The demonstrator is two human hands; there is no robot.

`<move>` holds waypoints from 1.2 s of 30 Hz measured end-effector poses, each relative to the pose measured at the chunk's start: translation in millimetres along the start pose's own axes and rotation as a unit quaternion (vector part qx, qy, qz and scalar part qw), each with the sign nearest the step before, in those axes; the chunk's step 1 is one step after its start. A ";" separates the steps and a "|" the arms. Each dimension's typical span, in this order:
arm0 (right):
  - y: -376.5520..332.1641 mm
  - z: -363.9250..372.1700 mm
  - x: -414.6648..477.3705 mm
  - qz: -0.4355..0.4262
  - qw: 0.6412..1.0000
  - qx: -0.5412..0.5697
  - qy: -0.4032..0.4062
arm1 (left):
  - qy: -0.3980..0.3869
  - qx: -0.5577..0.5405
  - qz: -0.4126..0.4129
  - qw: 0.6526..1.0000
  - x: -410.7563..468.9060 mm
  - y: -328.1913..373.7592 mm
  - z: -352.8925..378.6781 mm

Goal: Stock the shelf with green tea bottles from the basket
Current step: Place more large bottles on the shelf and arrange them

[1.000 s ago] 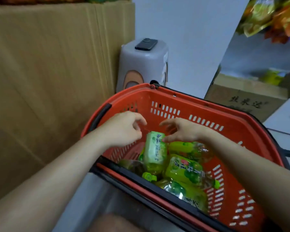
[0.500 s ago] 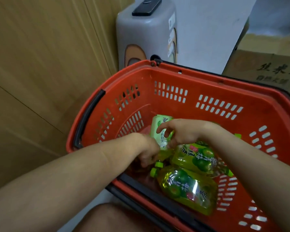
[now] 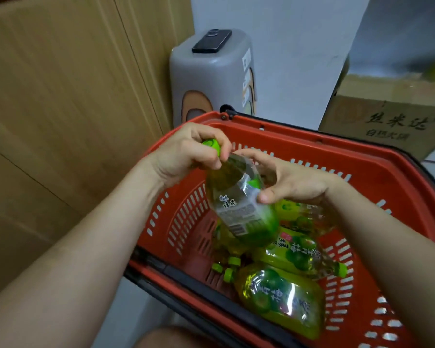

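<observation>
Left grip [image 3: 183, 158] clasps bottle [image 3: 244, 214] at cap, right grip [image 3: 294, 184] holds its middle; bottle tilted above basket [image 3: 362, 154]

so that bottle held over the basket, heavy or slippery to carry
Probably heavy for its size: the held bottle looks full. Its glossy wrap may be slippery, so the left hand gripping the cap and right hand on the body seem wise.
</observation>
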State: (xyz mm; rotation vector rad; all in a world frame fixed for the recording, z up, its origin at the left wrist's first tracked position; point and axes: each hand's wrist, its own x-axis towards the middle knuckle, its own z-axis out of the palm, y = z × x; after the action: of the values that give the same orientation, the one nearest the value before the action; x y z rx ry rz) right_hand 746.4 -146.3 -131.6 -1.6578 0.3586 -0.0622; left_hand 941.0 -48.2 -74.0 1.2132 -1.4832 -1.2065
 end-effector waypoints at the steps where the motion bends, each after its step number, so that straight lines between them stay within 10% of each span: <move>1: 3.8 -3.2 -2.1 0.007 1.000 0.014 0.013 | -0.002 -0.032 -0.002 0.999 4.9 -4.8 3.9; 7: 15.8 -4.8 -7.3 0.081 0.995 -0.040 0.030 | 0.003 -0.133 -0.055 0.990 33.3 -35.1 21.9; 10: 10.3 -9.2 -4.9 0.122 0.959 -0.154 0.205 | 0.150 -0.144 -0.152 0.966 49.0 -55.5 17.5; 14: 12.2 -23.3 -10.7 0.156 0.894 -0.233 0.350 | 0.109 0.239 -0.360 0.895 61.0 -97.4 25.7; 18: 21.0 -28.8 -9.3 0.183 0.877 -0.285 0.340 | -0.055 0.270 -0.465 0.841 61.6 -151.9 48.9; 27: 31.4 -37.5 -8.6 0.151 0.926 -0.115 0.327 | 0.001 -0.019 -0.600 0.799 37.4 -190.3 50.0; 36: 20.9 -32.0 -2.2 0.120 0.937 -0.118 0.307 | 0.047 0.154 -0.542 0.825 30.7 -151.4 27.0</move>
State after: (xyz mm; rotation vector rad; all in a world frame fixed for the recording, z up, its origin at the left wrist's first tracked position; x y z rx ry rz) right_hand 732.3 -178.0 -147.6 -1.7913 1.0764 -0.3704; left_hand 934.7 -83.8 -226.6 2.4774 -0.8568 -1.5727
